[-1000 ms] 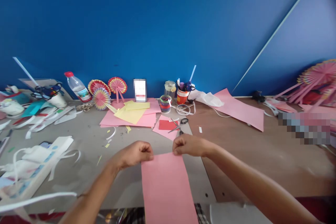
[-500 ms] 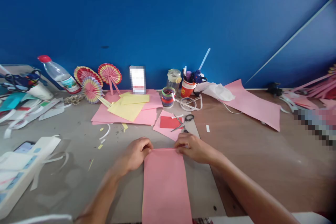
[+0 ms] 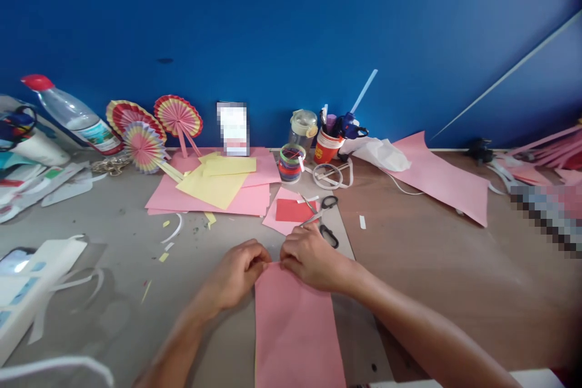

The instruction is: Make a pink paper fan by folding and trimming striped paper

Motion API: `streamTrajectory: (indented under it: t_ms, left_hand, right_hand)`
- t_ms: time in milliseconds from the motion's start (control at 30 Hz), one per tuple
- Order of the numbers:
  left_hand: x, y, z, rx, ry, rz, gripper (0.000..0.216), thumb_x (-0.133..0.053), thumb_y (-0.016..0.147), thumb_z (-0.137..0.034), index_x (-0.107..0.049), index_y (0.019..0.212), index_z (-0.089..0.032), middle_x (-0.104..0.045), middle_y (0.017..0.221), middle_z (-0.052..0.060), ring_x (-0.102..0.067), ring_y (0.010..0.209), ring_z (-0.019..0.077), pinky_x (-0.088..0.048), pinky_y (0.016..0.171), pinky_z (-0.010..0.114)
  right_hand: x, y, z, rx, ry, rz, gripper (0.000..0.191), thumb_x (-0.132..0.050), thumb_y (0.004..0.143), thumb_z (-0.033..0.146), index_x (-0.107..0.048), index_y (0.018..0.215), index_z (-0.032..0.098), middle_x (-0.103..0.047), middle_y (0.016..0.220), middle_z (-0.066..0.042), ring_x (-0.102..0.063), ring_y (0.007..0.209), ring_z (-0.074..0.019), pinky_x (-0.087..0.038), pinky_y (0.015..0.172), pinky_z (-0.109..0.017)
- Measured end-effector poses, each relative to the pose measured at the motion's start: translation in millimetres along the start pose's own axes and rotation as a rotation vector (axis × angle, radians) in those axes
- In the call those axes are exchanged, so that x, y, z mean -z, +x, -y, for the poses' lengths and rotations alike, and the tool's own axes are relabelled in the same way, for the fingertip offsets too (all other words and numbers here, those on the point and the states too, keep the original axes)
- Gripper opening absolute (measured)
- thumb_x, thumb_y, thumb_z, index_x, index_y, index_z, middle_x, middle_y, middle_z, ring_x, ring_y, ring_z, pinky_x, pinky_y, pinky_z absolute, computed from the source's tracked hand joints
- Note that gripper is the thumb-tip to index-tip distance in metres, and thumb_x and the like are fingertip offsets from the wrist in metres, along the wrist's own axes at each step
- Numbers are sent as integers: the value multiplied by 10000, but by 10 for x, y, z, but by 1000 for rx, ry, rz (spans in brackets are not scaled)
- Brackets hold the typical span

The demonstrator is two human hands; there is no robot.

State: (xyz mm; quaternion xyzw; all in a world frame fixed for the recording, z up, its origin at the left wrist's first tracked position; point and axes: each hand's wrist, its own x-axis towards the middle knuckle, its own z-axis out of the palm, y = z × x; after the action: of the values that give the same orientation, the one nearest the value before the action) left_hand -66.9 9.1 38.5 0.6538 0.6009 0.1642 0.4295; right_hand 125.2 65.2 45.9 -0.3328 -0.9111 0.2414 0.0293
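A long pink paper strip [image 3: 293, 327] lies on the table in front of me, running from the near edge away from me. My left hand [image 3: 239, 273] pinches the left part of its far end, fingers curled closed. My right hand [image 3: 309, 257] presses on the same far end from the right, fingers bent down onto the paper. The two hands almost touch at the strip's far edge. Just beyond my right hand lie scissors [image 3: 325, 218] with black handles on a pink sheet with a red piece [image 3: 291, 210].
Pink and yellow sheets [image 3: 213, 188] lie behind, with paper fans [image 3: 150, 127], a bottle [image 3: 73, 115], a jar [image 3: 302, 127], a cup of pens [image 3: 328, 140] and tape rolls [image 3: 291, 163] along the blue wall. A large pink sheet [image 3: 441, 179] lies right. White strips and boxes [image 3: 31, 279] crowd the left.
My right hand has slid left along the strip's far edge, close to my left hand. The camera has shifted, so the table's things sit further left and higher.
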Motion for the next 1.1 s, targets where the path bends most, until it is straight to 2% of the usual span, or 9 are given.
streamTrajectory:
  t_ms: [267, 400, 500, 567, 633, 700, 800, 933, 1100]
  left_hand:
    - [35, 22, -20, 17, -66, 79, 132, -466, 811, -222, -586, 768, -191, -570, 803, -8, -507, 701, 134, -389, 632, 245]
    - [49, 64, -28, -9, 26, 134, 94, -523, 796, -224, -611, 820, -200, -610, 848, 2, -542, 770, 157, -414, 678, 257]
    - [61, 122, -90, -58, 147, 101, 131, -602, 785, -280, -635, 893, -213, -643, 925, 23, -558, 879, 197, -434, 775, 297]
    - [60, 174, -145, -106, 209, 54, 106, -607, 797, -285, -638, 870, -215, -659, 929, 29, -560, 928, 213, -425, 841, 327]
    - [52, 226, -192, -149, 249, 23, 53, -583, 810, -241, -622, 785, -215, -669, 873, 16, -569, 919, 206, -401, 899, 352]
    - [42, 266, -219, -182, 262, 13, 87, -570, 811, -211, -593, 727, -213, -664, 806, -9, -582, 872, 185, -353, 978, 388]
    - [32, 300, -213, -210, 265, 25, 90, -574, 818, -234, -590, 731, -216, -652, 758, -31, -583, 806, 161, -235, 1085, 464]
    - [22, 324, -153, -218, 276, 52, 115, -534, 827, -199, -601, 734, -216, -644, 741, -31, -568, 768, 148, -156, 1120, 515]
    - [36, 318, -95, -199, 226, 86, 124, -504, 846, -209, -566, 739, -213, -630, 763, -31, -566, 810, 152, -140, 1127, 531]
  right_hand:
    - [84, -17, -101, 6, 178, 119, 126, -571, 817, 108, -585, 711, 175, -653, 758, 18, -557, 812, -139, -300, 848, -320]
    - [53, -7, -156, -5, 206, 106, 131, -597, 786, 109, -581, 672, 171, -655, 731, 23, -558, 789, -136, -301, 835, -309]
    - [20, 12, -160, -9, 199, 61, 103, -605, 760, 91, -599, 692, 168, -669, 739, 15, -560, 775, -138, -304, 813, -301]
    - [16, 26, -145, -21, 205, 41, 110, -594, 745, 68, -616, 706, 168, -681, 749, 9, -565, 768, -140, -305, 808, -301]
    - [26, 34, -127, -44, 215, 27, 136, -576, 733, 44, -627, 704, 167, -691, 754, 2, -571, 765, -144, -307, 808, -302]
    - [37, 35, -116, -65, 227, 11, 148, -567, 727, 34, -629, 690, 163, -694, 751, -2, -575, 761, -144, -310, 812, -302]
    - [36, 30, -119, -76, 243, -11, 129, -583, 730, 46, -626, 685, 159, -692, 741, -4, -576, 750, -143, -314, 823, -304]
    - [31, 36, -138, -89, 253, -5, 117, -604, 740, 61, -630, 692, 164, -690, 747, -5, -579, 760, -148, -318, 825, -305]
    - [94, 41, -197, -119, 296, 32, 137, -661, 752, 109, -606, 641, 167, -672, 696, 23, -571, 727, -128, -308, 857, -309]
